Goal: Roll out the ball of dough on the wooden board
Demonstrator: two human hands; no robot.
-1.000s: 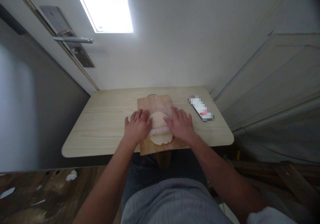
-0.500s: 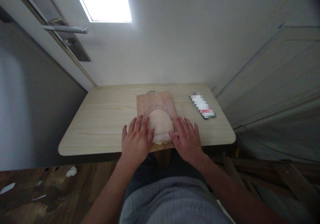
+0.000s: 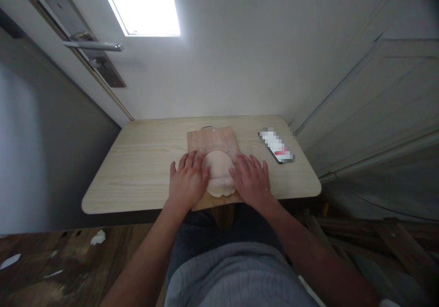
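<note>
A flat round of pale dough (image 3: 218,167) lies on a wooden cutting board (image 3: 211,139) on a light wooden table (image 3: 144,161). Across the dough's middle runs a pale rolling pin (image 3: 220,177), mostly hidden by my hands. My left hand (image 3: 187,181) lies flat on the pin's left end, fingers stretched out. On the right end, my right hand (image 3: 252,181) rests the same way. Both hands touch the dough's edges.
A phone (image 3: 276,146) lies on the table right of the board. A white door with a metal handle (image 3: 94,46) stands behind the table on the left. Scraps lie on the wooden floor (image 3: 51,261) at lower left. My lap is under the table's near edge.
My hands and the pin rolled toward me to the board's near edge half a second ago. They have since moved forward again onto the dough's middle.
</note>
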